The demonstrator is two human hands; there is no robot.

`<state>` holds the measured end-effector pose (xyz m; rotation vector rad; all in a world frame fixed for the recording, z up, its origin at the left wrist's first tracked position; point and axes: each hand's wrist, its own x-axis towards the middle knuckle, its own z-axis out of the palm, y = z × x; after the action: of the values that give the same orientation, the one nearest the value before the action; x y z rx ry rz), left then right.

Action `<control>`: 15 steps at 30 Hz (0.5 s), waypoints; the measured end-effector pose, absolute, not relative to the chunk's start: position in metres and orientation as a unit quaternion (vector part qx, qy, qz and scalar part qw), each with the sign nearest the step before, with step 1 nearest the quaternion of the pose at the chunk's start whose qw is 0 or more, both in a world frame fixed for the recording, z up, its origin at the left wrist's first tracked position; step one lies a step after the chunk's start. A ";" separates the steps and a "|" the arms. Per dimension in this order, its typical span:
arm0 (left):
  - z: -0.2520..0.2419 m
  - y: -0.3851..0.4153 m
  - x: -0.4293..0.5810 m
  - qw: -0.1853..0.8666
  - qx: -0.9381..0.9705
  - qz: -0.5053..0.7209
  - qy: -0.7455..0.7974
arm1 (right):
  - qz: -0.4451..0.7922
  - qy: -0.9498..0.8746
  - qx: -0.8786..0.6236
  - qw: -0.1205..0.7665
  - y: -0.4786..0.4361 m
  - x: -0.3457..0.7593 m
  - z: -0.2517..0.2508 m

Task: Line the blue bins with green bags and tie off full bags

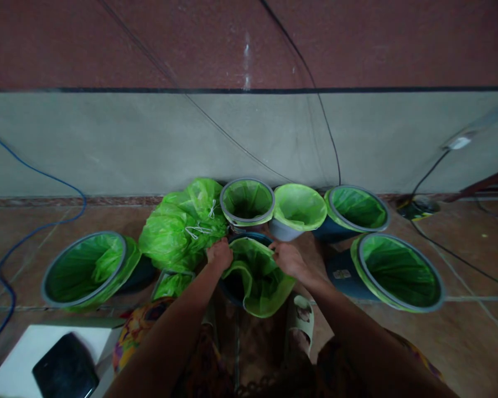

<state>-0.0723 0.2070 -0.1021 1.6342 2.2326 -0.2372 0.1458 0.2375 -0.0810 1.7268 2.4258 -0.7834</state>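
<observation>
Between my feet stands a dark blue trash bin (228, 286) with a green trash bag (263, 293) partly inside it. The bag's mouth is spread wide, and its near edge hangs over the bin's front. My left hand (219, 254) is closed on the bag's edge at the left of the rim. On the right, my right hand (288, 258) pinches the opposite edge. Tied, puffed-up green bags (182, 226) with white strings lie just beyond my left hand. Below them, a small container holds more green plastic (173, 285).
Lined bins with grey rings stand around: one at left (84, 269), one at back (247, 202), two at right (359, 208) (400, 271). A white lined bucket (288, 229) is among them. A blue hose (45, 224) crosses the left floor. A phone (65, 367) lies on a white surface.
</observation>
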 end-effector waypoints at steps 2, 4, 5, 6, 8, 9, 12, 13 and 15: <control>-0.101 0.206 -0.074 0.175 0.575 -0.082 0.795 | -0.266 0.787 0.557 0.008 0.239 0.150 -0.074; -0.100 0.205 -0.075 0.162 0.576 -0.071 0.798 | -0.292 0.787 0.543 -0.020 0.240 0.154 -0.064; -0.099 0.204 -0.075 0.157 0.578 -0.063 0.798 | -0.309 0.789 0.530 -0.031 0.241 0.157 -0.060; -0.098 0.204 -0.076 0.155 0.581 -0.055 0.797 | -0.322 0.792 0.517 -0.039 0.241 0.159 -0.056; -0.096 0.205 -0.076 0.164 0.591 -0.047 0.788 | -0.330 0.795 0.507 -0.040 0.242 0.164 -0.049; -0.095 0.205 -0.076 0.173 0.597 -0.050 0.782 | -0.324 0.794 0.514 -0.036 0.243 0.167 -0.047; -0.091 0.207 -0.076 0.191 0.608 -0.051 0.769 | -0.279 0.782 0.558 -0.006 0.247 0.172 -0.047; -0.090 0.207 -0.075 0.186 0.613 -0.044 0.767 | -0.260 0.776 0.574 0.011 0.249 0.173 -0.048; -0.087 0.208 -0.074 0.164 0.625 -0.021 0.763 | -0.220 0.765 0.604 0.049 0.251 0.174 -0.049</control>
<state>-0.0741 0.2080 -0.0874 1.7805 2.1761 -0.0589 0.1745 0.2513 -0.0494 1.8393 2.3300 -0.6703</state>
